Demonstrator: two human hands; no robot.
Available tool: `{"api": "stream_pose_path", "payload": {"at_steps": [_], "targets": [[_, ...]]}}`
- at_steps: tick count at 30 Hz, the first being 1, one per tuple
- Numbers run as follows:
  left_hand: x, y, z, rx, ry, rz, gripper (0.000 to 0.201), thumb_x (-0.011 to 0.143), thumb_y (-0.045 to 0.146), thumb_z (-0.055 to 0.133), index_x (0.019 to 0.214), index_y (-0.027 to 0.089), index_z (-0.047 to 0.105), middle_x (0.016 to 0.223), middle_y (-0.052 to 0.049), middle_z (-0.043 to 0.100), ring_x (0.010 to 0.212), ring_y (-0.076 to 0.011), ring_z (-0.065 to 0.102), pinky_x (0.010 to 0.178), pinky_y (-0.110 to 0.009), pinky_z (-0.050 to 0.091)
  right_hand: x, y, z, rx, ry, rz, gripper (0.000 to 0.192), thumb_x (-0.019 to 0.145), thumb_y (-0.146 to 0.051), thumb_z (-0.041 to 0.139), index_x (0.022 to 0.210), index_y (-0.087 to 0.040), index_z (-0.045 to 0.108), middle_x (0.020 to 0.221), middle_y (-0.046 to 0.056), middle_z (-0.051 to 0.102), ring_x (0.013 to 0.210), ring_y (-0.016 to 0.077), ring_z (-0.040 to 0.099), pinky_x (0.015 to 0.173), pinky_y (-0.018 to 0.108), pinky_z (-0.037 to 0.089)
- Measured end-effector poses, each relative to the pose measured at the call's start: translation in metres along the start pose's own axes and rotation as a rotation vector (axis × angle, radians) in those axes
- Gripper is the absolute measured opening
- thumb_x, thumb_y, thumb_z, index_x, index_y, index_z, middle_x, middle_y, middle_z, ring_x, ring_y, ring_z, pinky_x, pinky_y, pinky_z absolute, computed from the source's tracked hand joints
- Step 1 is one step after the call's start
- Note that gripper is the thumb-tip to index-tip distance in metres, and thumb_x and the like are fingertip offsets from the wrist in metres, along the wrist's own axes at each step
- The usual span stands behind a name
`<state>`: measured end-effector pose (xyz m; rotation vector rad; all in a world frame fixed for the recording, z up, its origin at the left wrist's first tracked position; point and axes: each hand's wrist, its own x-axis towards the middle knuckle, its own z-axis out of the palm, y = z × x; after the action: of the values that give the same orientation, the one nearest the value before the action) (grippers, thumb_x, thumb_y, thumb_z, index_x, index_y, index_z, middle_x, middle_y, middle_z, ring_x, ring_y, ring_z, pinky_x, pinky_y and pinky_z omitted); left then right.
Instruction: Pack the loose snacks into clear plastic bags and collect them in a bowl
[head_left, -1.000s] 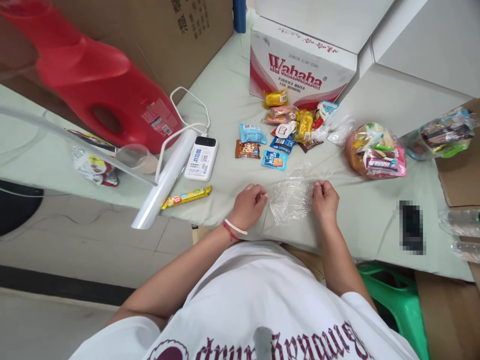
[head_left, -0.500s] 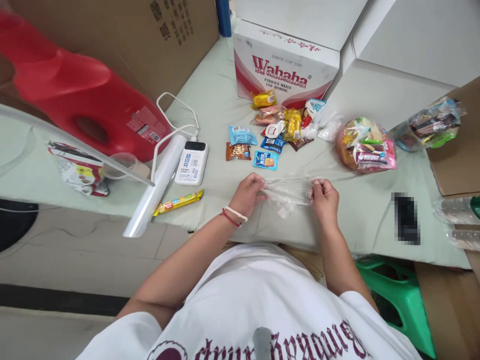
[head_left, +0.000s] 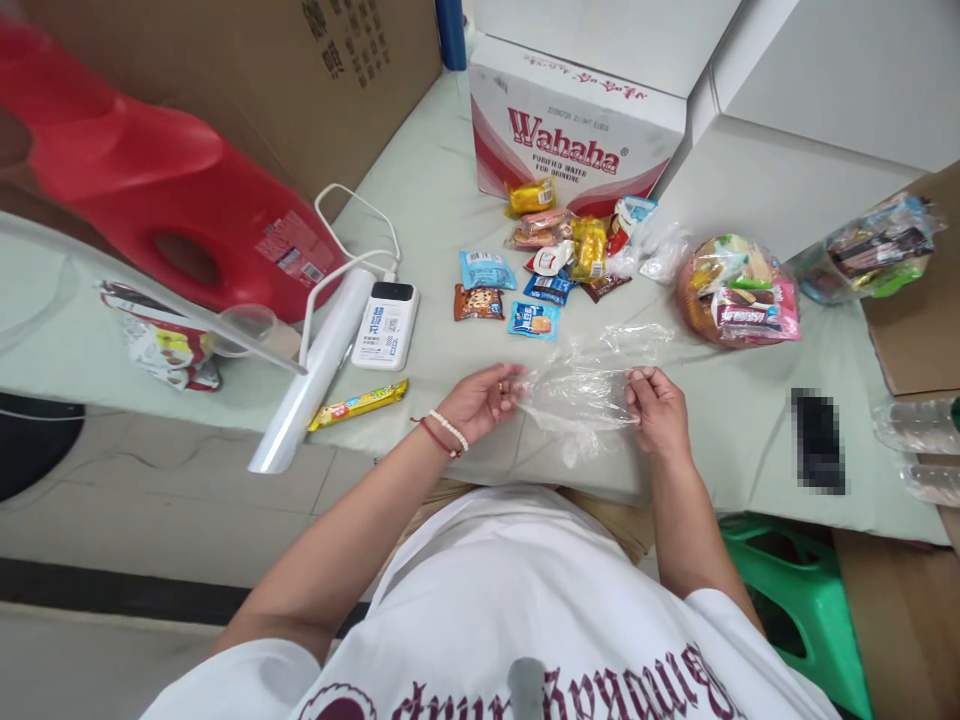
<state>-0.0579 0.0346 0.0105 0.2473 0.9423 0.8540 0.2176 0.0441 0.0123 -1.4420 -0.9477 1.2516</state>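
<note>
Stretching between both hands, a clear plastic bag (head_left: 581,385) hangs just above the near edge of the cloth-covered table (head_left: 735,420); left hand (head_left: 480,398) pinches its left edge with closed fingertips, right hand (head_left: 660,412) pinches its right edge likewise. Beyond it lie loose snack packets (head_left: 551,265), a Wahaha carton (head_left: 574,135), a filled snack bag (head_left: 739,292), a power bank (head_left: 386,325), a film roll (head_left: 315,375) and a red jug (head_left: 172,210).

A clear, crinkled plastic bag (head_left: 581,385) is stretched sideways just above the table's near edge; limp.
</note>
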Motion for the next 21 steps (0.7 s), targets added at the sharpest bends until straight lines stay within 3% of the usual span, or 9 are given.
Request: {"api": "stream_pose_path", "payload": {"at_steps": [2,4,6,9,12,15,17,21], "targets": [[0.003,-0.004,0.006,0.118,0.017,-0.071,0.034,0.078,0.042,0.082,0.093,0.013,0.073,0.061,0.001,0.056,0.042,-0.0021,0.030,0.039,-0.017,0.017,-0.002,0.001,0.003,-0.005,-0.026,0.009,0.040,0.077,-0.057,0.079,0.087,-0.021,0.064,0.058,-0.007,0.052,0.040,0.0063,0.033,0.036,0.022,0.022],[0.006,-0.005,0.014,0.213,-0.038,-0.087,0.042,0.076,0.052,0.083,0.088,0.013,0.074,0.055,0.005,0.046,0.041,-0.0017,0.022,0.038,-0.018,0.011,-0.004,0.000,0.006,-0.014,-0.043,0.014,0.040,0.077,-0.058,0.079,0.087,-0.021,0.064,0.058,-0.007,0.052,0.039,0.0061,0.032,0.035,0.022,0.020],[0.007,-0.003,0.018,0.257,-0.134,-0.056,0.044,0.070,0.054,0.088,0.079,0.014,0.071,0.054,0.007,0.043,0.042,-0.0021,0.022,0.039,-0.019,0.011,-0.005,-0.001,0.007,-0.020,-0.041,0.016,0.042,0.076,-0.059,0.079,0.086,-0.022,0.064,0.058,-0.007,0.053,0.039,0.0057,0.032,0.035,0.022,0.018],[0.005,0.001,0.017,0.251,-0.199,0.049,0.042,0.061,0.041,0.094,0.071,0.016,0.063,0.061,0.006,0.048,0.047,-0.0019,0.031,0.039,-0.016,0.019,-0.005,-0.004,0.002,-0.005,-0.003,0.017,0.044,0.073,-0.060,0.082,0.084,-0.022,0.062,0.059,-0.008,0.053,0.039,0.0052,0.031,0.035,0.022,0.018],[0.002,0.003,0.011,0.161,-0.122,0.170,0.043,0.064,0.039,0.093,0.076,0.018,0.057,0.070,0.005,0.056,0.058,-0.0047,0.051,0.051,-0.015,0.042,-0.005,-0.004,-0.004,0.008,0.026,0.016,0.044,0.071,-0.059,0.083,0.083,-0.021,0.062,0.058,-0.008,0.052,0.040,0.0050,0.031,0.035,0.021,0.018],[0.002,0.002,0.007,0.092,-0.030,0.257,0.049,0.071,0.048,0.088,0.083,0.021,0.049,0.081,0.004,0.062,0.074,-0.0106,0.066,0.069,-0.025,0.058,-0.004,-0.001,-0.007,0.005,0.025,0.027,0.043,0.073,-0.058,0.082,0.085,-0.021,0.063,0.057,-0.008,0.051,0.040,0.0051,0.030,0.035,0.021,0.018],[0.005,0.002,0.004,0.151,0.084,0.342,0.049,0.079,0.055,0.081,0.085,0.023,0.045,0.080,0.006,0.062,0.066,-0.0105,0.066,0.062,-0.024,0.056,-0.001,-0.001,-0.007,0.007,0.028,0.034,0.043,0.072,-0.057,0.083,0.084,-0.021,0.063,0.058,-0.008,0.051,0.040,0.0049,0.030,0.035,0.020,0.019],[0.012,0.011,-0.002,0.397,0.341,0.507,0.039,0.091,0.054,0.067,0.082,0.023,0.045,0.059,0.009,0.049,0.040,-0.0059,0.043,0.040,-0.018,0.032,0.014,-0.003,-0.007,-0.015,-0.005,0.090,0.045,0.067,-0.056,0.086,0.083,-0.020,0.065,0.057,-0.007,0.052,0.039,0.0046,0.032,0.033,0.020,0.018]]}}
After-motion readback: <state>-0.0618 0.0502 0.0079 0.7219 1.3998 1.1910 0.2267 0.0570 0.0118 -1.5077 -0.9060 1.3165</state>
